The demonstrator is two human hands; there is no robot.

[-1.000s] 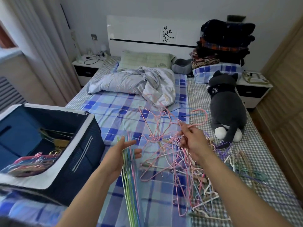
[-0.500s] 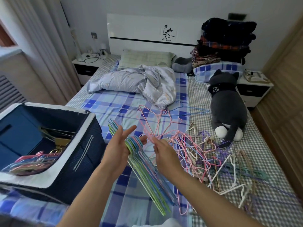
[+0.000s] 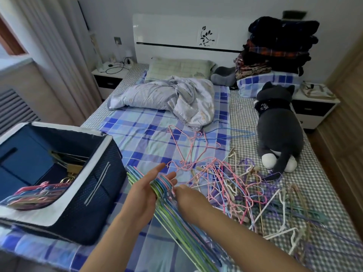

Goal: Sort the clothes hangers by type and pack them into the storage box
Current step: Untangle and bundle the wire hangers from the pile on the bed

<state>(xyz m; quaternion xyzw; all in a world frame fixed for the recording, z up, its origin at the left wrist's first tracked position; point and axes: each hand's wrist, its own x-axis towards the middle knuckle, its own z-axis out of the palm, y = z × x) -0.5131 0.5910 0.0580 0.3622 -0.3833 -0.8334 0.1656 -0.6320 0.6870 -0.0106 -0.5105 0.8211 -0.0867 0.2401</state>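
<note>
My left hand (image 3: 146, 190) carries a bundle of green, blue and pink wire hangers (image 3: 176, 218), their hooks hung over its straight fingers and the bundle slanting down to the right. My right hand (image 3: 189, 199) is at the bundle's hooks, its fingertips pinching a pink hanger hook there. A tangled pile of pink, purple and white hangers (image 3: 235, 185) lies on the bed to the right. The dark blue storage box (image 3: 94, 173) stands open on the left. It holds a stack of coloured hangers (image 3: 39, 195) and some clip hangers (image 3: 70, 163).
A grey plush cat (image 3: 279, 134) lies right of the pile. A crumpled quilt (image 3: 172, 97) and a pillow lie further up the bed, with stacked clothes (image 3: 275, 50) at the headboard. A blue hanger (image 3: 231, 132) lies alone beside the quilt.
My right hand pulled a pink hanger out of the pile and brought it left to the bundle. My left hand raised and tilted the bundle from hanging straight down to slanting.
</note>
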